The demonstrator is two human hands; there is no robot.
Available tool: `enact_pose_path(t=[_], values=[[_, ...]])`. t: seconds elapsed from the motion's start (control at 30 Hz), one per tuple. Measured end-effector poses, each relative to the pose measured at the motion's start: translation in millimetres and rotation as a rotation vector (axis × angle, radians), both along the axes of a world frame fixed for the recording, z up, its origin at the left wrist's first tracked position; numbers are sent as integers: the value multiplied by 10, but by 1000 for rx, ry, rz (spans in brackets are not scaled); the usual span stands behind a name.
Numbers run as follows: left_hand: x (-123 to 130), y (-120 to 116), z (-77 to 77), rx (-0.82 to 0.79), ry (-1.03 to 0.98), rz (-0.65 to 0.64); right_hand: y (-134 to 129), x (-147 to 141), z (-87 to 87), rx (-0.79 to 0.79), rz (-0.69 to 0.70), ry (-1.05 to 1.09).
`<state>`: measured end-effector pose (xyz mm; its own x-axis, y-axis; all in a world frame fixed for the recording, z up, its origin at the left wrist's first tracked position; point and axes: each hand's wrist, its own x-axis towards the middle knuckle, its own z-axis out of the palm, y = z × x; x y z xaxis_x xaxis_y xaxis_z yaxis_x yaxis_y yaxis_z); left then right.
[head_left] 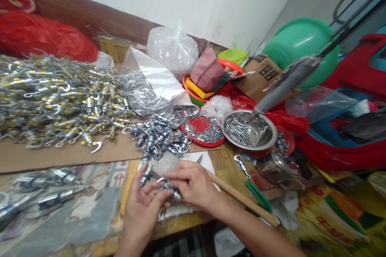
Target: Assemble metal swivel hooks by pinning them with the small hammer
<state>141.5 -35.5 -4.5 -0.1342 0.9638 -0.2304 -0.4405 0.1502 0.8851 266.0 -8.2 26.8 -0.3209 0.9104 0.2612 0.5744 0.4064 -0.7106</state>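
At the lower middle of the frame, the left hand [141, 204] and right hand [196, 181] meet over a hooked metal piece [175, 195] with a blue band; the thumb and fingers of each are closed on it, though the exact contact points are partly hidden; the two-sided grip probably steadies so small a part and lets it be turned. A grey block [165, 164] lies just beyond the fingers; a wooden handle [245, 198] slants toward the lower right, with a green handle [258, 196] beside it, both seemingly within easy reach of the right hand. At the lower left, larger hooked parts [50, 200] lie near the front of the desk [222, 161].

Farther in, a blue-banded heap [159, 136] sits close ahead of the hands, perhaps to keep the pieces near; one loose piece [242, 166] lies apart, right of centre; the steel bowl [269, 130] holds thin pins, and the red tray [208, 143] holds small metal and red bits, presumably so that kinds stay separate. At the left, a yellow-banded heap [60, 100] spreads over cardboard [105, 158], which likely shields the surface; behind stand a clear bag [173, 50] and, at the upper right, a green basin [304, 48].
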Motion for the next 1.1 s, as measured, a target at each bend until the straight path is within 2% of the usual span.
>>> enact_pose_path(t=[0.07, 0.13, 0.2, 0.23, 0.3, 0.37, 0.43, 0.53, 0.6, 0.67, 0.8, 0.9, 1.0, 1.1], values=[[-5, 2, -10, -5, 9, -5, -38, 106, 4, 24, -83, 124], [-10, 7, -27, -16, 12, -3, -98, 331, -16, 74, -241, 147], [-13, 16, -47, -29, 5, -2, -185, 649, -83, 100, -388, -26], [-14, 21, -55, -35, -1, -2, -237, 817, -132, 78, -419, -176], [-14, 29, -67, -43, -11, -3, -343, 1095, -233, 1, -414, -417], [-13, 32, -70, -43, -7, -1, -429, 1200, -288, -23, -412, -509], [-10, 28, -68, -33, 7, 5, -465, 1083, -263, 40, -442, -456], [-5, 22, -64, -14, 20, 21, -386, 627, -137, 124, -412, -301], [1, 19, -62, 0, 19, 29, -265, 329, -74, 83, -322, -240], [7, 14, -61, 9, 20, 37, -130, 161, -58, 21, -278, -193], [10, -1, -56, -2, 2, 26, 62, 197, -60, -34, -307, -216], [4, -6, -56, -13, -19, 24, 48, 253, 5, 101, -299, -263], [1, -4, -59, -12, -43, 15, -88, 177, 81, 261, -157, -297], [10, 1, -56, -2, -67, 9, -227, 59, 108, 310, -40, -429]])
